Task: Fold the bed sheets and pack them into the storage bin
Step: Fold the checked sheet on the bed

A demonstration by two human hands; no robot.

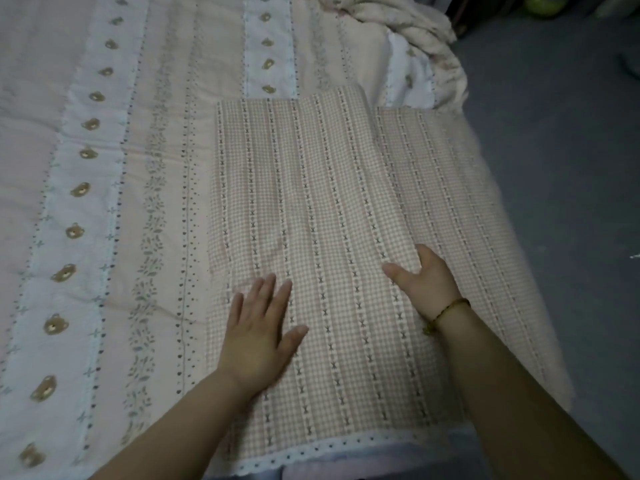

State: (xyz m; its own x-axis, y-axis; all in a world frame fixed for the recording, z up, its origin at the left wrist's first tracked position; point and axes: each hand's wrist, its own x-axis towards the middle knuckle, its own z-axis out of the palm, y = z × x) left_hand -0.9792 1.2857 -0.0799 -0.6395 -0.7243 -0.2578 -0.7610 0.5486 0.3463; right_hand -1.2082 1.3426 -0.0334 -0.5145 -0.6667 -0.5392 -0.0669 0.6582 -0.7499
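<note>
A pink-and-white checked bed sheet (311, 188) lies folded into a long rectangle on the bed, with a second folded layer showing along its right side. My left hand (258, 327) presses flat on its near part with the fingers straight. My right hand (424, 278) sits a little farther right, its thumb on top and its fingers tucked under the edge of the upper layer, pinching the fabric. No storage bin is in view.
Under the sheet lies a pink quilt (104, 168) with white bear-patterned stripes. A crumpled cream blanket (408, 26) sits at the far right corner of the bed. Grey floor (561, 150) runs along the bed's right side.
</note>
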